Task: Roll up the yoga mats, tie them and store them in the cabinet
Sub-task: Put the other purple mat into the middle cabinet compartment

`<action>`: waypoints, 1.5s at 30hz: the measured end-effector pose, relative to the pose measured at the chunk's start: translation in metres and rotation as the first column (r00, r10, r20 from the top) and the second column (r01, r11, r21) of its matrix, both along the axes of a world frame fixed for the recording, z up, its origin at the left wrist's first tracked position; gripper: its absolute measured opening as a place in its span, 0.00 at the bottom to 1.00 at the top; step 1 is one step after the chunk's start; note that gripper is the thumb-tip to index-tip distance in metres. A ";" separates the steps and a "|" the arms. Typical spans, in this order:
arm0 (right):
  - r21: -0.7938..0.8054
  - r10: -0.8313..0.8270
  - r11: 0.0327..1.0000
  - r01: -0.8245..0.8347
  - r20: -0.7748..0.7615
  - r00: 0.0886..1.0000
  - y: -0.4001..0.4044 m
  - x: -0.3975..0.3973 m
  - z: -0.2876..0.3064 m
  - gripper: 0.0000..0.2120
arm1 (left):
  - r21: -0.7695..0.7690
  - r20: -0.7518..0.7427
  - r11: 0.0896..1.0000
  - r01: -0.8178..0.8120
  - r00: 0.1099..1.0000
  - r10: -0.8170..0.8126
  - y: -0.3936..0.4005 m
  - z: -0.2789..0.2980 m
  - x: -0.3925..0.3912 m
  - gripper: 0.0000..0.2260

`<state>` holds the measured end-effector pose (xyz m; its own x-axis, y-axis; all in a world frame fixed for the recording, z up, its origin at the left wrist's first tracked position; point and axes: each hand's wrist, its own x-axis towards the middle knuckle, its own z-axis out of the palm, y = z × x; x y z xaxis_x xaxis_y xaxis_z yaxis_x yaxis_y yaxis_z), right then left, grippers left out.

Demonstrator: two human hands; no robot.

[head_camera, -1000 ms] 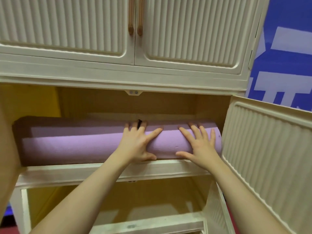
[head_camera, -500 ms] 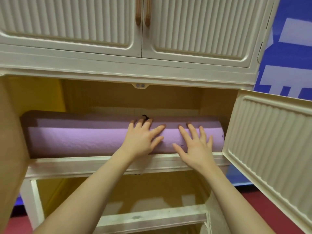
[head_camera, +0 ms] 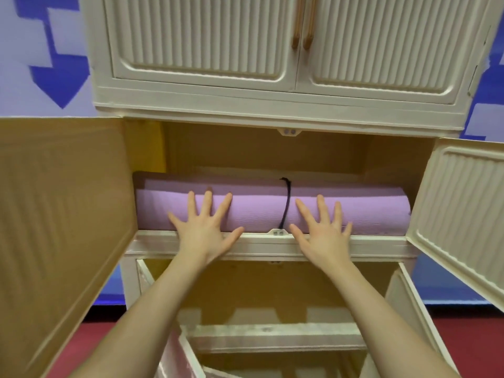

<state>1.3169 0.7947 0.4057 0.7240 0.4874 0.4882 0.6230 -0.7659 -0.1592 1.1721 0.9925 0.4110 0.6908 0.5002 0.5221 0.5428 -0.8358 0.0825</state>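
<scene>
Rolled purple yoga mat (head_camera: 354, 211) lies lengthwise L-R on the middle cabinet shelf (head_camera: 381, 241), straight ahead of both hands. Left hand (head_camera: 206, 227) & right hand (head_camera: 324, 230) flat on it, fingers spread, either side of the black tie (head_camera: 285, 205).

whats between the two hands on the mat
In the head view, a dark cord tied round the purple mat runs between the left hand and the right hand; below it sits a small shelf catch.
</scene>
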 end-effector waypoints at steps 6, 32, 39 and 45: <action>-0.062 -0.028 0.998 0.025 -0.059 0.998 0.003 -0.005 0.011 0.27 | -0.100 -0.074 0.993 -0.063 0.996 0.056 -0.015 0.022 0.006 0.30; -0.003 0.381 0.922 -0.387 -0.173 0.908 0.002 -0.169 0.226 0.20 | -0.179 -0.254 0.980 0.088 0.958 -0.133 -0.023 0.256 -0.157 0.22; -0.046 0.498 0.853 -0.520 -0.230 0.836 0.024 -0.214 0.228 0.20 | -0.492 -0.392 0.861 0.127 0.851 -0.350 -0.004 0.222 -0.203 0.42; 0.045 0.549 0.828 -0.559 -0.264 0.793 0.011 -0.209 0.223 0.19 | -0.399 -0.418 0.886 0.235 0.814 -0.403 -0.005 0.217 -0.166 0.42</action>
